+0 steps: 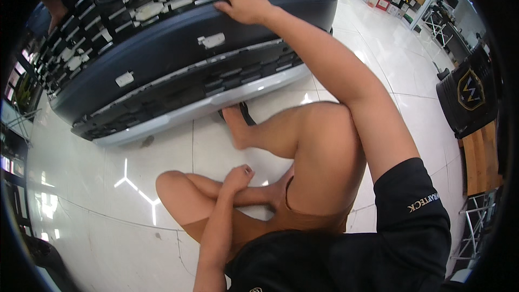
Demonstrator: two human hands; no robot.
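Black plastic-looking bumper (167, 57) across upper left, probably light but flexy, shiny grille (178, 2) likely scratch-prone, I'd hold outer ends. Right hand (246, 6) on grille, can't tell if clamped; left hand (237, 178) curled near centre, contents unclear

a black short-sleeved shirt (324, 262) is worn. on the shirt's right sleeve (408, 186), pale gold block lettering (423, 203) is carried near the hem. at the shirt's front, a small pale emblem (256, 290) is only partly shown. just beyond the shirt, orange-brown shorts (308, 223) are worn. farthest from the shirt, the right foot (233, 124) is fitted with a dark open shoe (247, 114).
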